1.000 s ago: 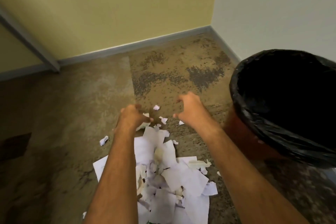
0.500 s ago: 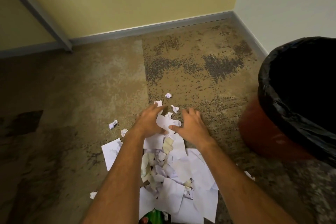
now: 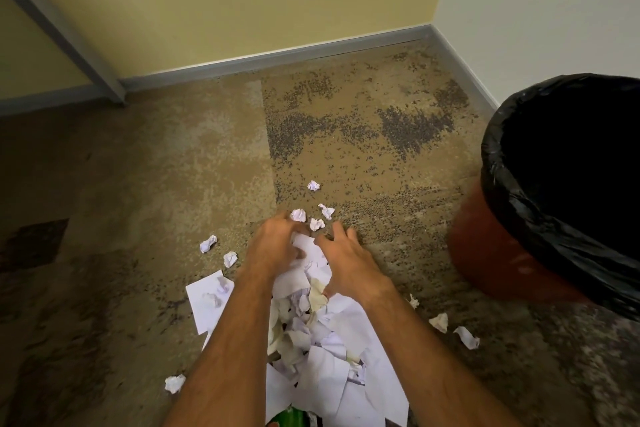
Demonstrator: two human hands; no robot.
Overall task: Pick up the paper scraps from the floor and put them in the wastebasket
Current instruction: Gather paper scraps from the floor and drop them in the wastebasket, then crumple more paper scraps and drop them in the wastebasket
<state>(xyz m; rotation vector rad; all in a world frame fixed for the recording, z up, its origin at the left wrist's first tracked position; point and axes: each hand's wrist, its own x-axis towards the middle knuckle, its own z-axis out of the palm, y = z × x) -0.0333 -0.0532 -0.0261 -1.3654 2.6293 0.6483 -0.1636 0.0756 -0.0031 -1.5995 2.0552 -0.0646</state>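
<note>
Light, limp and prone to scatter, the paper scraps (image 3: 329,350) heaped on the floor (image 3: 138,184) at 6 o'clock, with the wastebasket (image 3: 512,204) at 3 o'clock, probably want scooping from the far edge, where the left hand (image 3: 277,246) curls its fingers on a sheet and the right hand (image 3: 346,267) rests with fingers spread apart.

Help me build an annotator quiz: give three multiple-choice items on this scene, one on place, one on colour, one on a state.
1. The wastebasket stands where, relative to the paper pile? A) to the person's right B) to the person's left C) on top of it
2. The wastebasket's liner is A) white B) black C) blue
3. The left hand and right hand are A) inside the wastebasket B) raised and empty C) down on the pile
Key: 1 A, it stands at the right edge; 2 B, black plastic folds over its top; 3 C, both touch the sheets.
</note>
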